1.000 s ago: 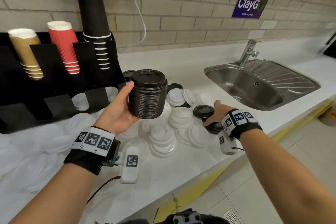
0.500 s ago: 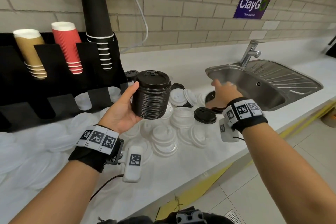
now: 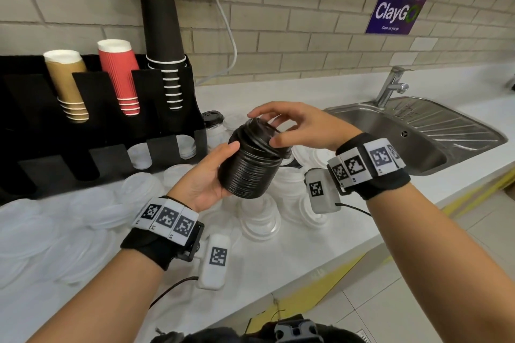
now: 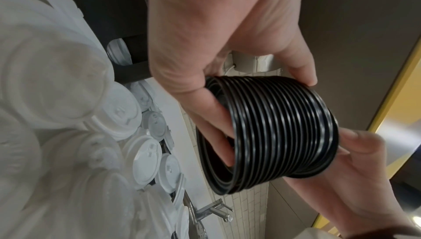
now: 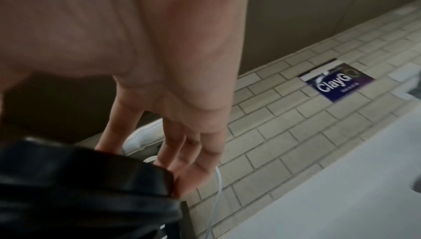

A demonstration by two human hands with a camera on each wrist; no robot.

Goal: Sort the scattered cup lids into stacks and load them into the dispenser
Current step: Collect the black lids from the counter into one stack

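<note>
Lids: your left hand (image 3: pixel 204 181) clasps the black lid stack (image 3: pixel 252 164), tilted above the white lids (image 3: pixel 259 220) on the table (image 3: pixel 278 253). Your right hand (image 3: pixel 302 127) pinches the top lid (image 3: pixel 263 131). Level the stack, then press evenly. Whether that lid has seated is probably unclear; your fingers hide its far rim.

My head view looks down over the counter (image 3: pixel 278 97) toward the wall; both wrist views sit close along my fingers; all share the black lid stack (image 3: pixel 250 167).
</note>
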